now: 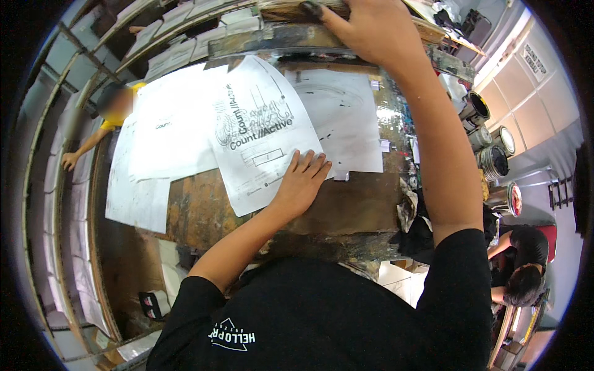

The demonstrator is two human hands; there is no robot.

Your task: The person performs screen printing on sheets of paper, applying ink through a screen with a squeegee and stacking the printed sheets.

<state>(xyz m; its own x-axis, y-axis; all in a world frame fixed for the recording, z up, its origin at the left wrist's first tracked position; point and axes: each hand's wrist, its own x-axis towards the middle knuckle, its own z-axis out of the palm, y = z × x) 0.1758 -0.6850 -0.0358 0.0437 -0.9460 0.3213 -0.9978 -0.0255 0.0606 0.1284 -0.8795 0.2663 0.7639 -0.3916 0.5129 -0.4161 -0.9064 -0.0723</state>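
My left hand lies flat with fingers stretched out on the lower right edge of a white printed sheet. The sheet carries black lettering and line patterns. It overlaps another white sheet with dark smudges, lying flat on the stained wooden table. My right arm reaches far forward, and my right hand is at the top edge of the view, by a wooden bar. Its thumb has a dark tip; the other fingers are cut off, so any grip is hidden.
More white sheets cover the table's left side. Paint cans line the right, near dark cloth. Racks with white sheets stand left and behind. A person in yellow is at far left; another in black sits at right.
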